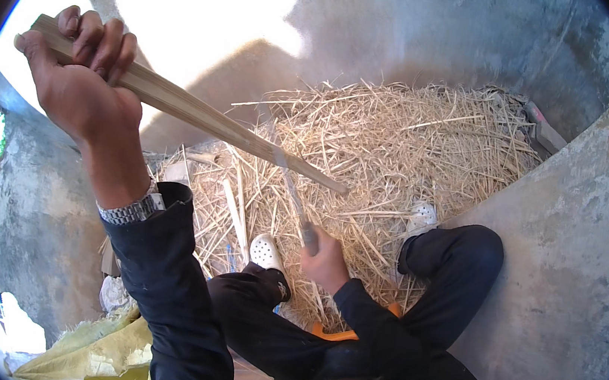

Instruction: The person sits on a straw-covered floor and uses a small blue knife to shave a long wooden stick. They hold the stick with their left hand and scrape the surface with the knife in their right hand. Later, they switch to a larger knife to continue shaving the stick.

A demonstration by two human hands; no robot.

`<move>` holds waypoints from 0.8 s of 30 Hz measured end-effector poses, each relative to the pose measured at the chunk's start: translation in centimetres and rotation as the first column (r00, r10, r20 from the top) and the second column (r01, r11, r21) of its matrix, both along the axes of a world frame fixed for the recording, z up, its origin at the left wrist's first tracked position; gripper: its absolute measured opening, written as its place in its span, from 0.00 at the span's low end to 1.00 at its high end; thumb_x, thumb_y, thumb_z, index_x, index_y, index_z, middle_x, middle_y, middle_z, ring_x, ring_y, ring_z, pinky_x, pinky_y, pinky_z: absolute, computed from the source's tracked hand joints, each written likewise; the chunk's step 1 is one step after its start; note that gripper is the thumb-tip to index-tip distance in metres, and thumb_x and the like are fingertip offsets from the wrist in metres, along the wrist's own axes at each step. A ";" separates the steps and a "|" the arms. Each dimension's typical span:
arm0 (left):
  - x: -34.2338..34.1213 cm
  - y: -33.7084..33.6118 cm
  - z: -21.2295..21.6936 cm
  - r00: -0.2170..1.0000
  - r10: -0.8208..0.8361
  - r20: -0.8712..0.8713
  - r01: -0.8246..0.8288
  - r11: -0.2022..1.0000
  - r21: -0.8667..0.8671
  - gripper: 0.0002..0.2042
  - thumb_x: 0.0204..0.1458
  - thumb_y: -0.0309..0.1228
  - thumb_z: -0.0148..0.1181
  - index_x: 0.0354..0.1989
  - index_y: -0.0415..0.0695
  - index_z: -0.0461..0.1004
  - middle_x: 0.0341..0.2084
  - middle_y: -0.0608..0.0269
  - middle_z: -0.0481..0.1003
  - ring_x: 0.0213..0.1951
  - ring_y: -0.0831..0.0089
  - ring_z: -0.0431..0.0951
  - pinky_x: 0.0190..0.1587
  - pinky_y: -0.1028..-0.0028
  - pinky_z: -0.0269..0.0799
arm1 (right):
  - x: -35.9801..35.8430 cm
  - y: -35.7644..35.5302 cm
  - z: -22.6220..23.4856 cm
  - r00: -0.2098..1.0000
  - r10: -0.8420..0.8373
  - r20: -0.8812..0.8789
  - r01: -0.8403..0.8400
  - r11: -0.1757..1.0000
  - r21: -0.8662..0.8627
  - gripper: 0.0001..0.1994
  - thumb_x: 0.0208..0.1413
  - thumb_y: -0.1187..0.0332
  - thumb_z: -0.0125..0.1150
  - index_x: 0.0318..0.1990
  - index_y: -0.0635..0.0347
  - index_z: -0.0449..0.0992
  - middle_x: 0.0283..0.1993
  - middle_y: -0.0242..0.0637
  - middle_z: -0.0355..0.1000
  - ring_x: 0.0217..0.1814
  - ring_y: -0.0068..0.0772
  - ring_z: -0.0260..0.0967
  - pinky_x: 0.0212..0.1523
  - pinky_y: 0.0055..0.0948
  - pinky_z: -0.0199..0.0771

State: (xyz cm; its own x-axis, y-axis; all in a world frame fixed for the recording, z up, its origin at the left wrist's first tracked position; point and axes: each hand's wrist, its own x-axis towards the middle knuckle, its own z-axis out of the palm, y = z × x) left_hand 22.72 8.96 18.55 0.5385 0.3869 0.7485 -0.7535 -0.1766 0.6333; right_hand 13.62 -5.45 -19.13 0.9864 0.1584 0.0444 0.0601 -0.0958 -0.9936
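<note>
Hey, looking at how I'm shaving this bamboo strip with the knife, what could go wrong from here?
The knife meets the bamboo strip above your knees and white shoes, so a slip might carry the blade toward your legs. Your left hand grips the strip's far end only, so the long strip could flex or twist under the blade. Your right hand works just above the loose shavings pile, which may hide sharp splinters underfoot.

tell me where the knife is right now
In the head view the knife is at centre, gripped by the right hand, its blade against the bamboo strip, above the shavings pile.
</note>
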 end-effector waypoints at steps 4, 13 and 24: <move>0.9 0.2 -1.2 1.000 0.025 0.017 -0.024 0.999 -0.024 0.24 0.64 0.55 0.29 0.32 0.44 0.59 0.16 0.73 0.54 0.16 0.84 0.52 0.18 0.84 0.47 | 3.2 -3.2 -4.1 0.976 0.020 -0.215 -0.081 0.957 -0.278 0.12 0.44 0.71 0.57 0.37 0.67 0.73 0.26 0.53 0.72 0.31 0.53 0.73 0.32 0.39 0.71; -0.2 0.0 -1.1 0.985 0.170 0.028 -0.170 0.985 0.007 0.21 0.65 0.49 0.32 0.30 0.44 0.59 0.17 0.70 0.56 0.17 0.82 0.52 0.19 0.83 0.49 | -0.1 -0.6 9.5 0.982 0.190 -0.001 -0.190 0.982 -0.008 0.13 0.45 0.73 0.56 0.41 0.68 0.73 0.23 0.45 0.71 0.23 0.35 0.69 0.28 0.33 0.68; 0.4 -0.8 -1.2 0.970 0.240 0.051 -0.239 0.971 -0.016 0.24 0.64 0.53 0.28 0.31 0.44 0.59 0.16 0.71 0.56 0.14 0.84 0.52 0.17 0.84 0.48 | 1.2 -4.5 -0.2 0.918 0.071 -0.390 -0.130 0.983 -0.127 0.11 0.44 0.69 0.58 0.33 0.69 0.73 0.24 0.50 0.71 0.26 0.45 0.72 0.32 0.39 0.70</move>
State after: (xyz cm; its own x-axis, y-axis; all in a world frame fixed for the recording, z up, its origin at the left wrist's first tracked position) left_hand 23.15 8.12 17.31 0.3899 0.5070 0.7687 -0.7217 -0.3502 0.5971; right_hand 14.78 -9.99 -19.28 0.9016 0.2331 -0.3643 -0.3044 -0.2565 -0.9174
